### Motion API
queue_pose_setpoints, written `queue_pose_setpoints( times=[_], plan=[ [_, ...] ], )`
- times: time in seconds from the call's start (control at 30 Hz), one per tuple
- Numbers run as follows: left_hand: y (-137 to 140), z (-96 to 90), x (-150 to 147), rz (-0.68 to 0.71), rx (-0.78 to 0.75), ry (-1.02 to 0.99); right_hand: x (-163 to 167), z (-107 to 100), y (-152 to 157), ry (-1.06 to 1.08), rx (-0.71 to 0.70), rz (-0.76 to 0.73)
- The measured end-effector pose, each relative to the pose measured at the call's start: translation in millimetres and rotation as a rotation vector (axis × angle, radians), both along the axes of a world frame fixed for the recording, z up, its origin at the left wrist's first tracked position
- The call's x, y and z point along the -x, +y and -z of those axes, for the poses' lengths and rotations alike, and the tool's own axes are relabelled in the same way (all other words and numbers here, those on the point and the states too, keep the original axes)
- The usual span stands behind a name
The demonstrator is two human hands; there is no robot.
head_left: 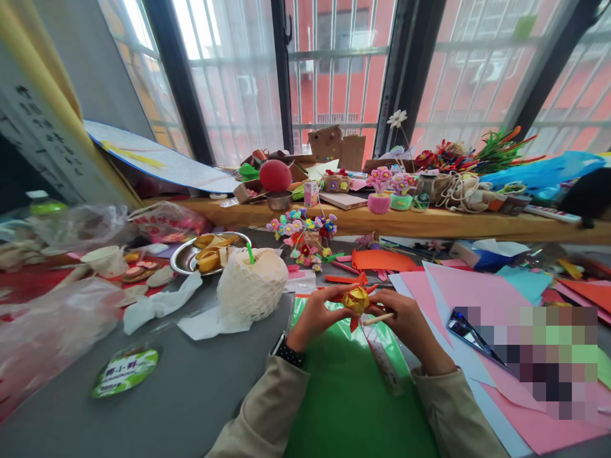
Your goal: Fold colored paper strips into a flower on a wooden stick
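A folded paper flower (356,299), gold in the middle with red-orange petals around it, is held up between both hands. My left hand (319,315) pinches its left side with thumb and fingers. On the other side my right hand (403,318) grips the flower's edge, and a thin pale stick (379,319) pokes out from under its fingers. Below the hands lies a green plastic-covered sheet (353,394), with a clear strip (384,359) on it. The fingertips behind the flower are partly hidden.
A foam-netted coconut (252,286) with a green straw and a steel bowl (179,257) of peels stand left. Coloured paper (470,299) and a phone (475,334) lie right. Craft flowers (305,235) stand ahead, below a crowded wooden sill (305,219). Plastic bags (62,324) lie far left.
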State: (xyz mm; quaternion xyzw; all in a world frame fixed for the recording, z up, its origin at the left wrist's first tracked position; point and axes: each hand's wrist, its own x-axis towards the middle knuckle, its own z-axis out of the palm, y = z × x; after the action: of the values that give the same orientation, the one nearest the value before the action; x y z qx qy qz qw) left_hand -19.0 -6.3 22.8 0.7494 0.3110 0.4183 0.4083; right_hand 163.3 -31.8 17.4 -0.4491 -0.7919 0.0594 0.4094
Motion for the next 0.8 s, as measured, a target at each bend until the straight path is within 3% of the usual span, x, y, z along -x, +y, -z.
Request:
queue_pose_setpoints(
  times=[0.3,0.43,0.6,0.8],
  plan=[
    [-4,4.6,-6,-0.068,-0.003,-0.040,1,2,-3,-0.116,-0.130,0.055],
    [-2,4.8,-5,-0.052,-0.012,-0.022,-3,2,-1,-0.136,-0.065,0.033],
    [3,1.8,0,0.127,0.127,-0.004,-8,2,0,-0.131,0.076,0.005],
    [4,-0.7,5,0.234,0.299,-0.062,-12,0,-2,-0.085,0.082,-0.020]
  ],
)
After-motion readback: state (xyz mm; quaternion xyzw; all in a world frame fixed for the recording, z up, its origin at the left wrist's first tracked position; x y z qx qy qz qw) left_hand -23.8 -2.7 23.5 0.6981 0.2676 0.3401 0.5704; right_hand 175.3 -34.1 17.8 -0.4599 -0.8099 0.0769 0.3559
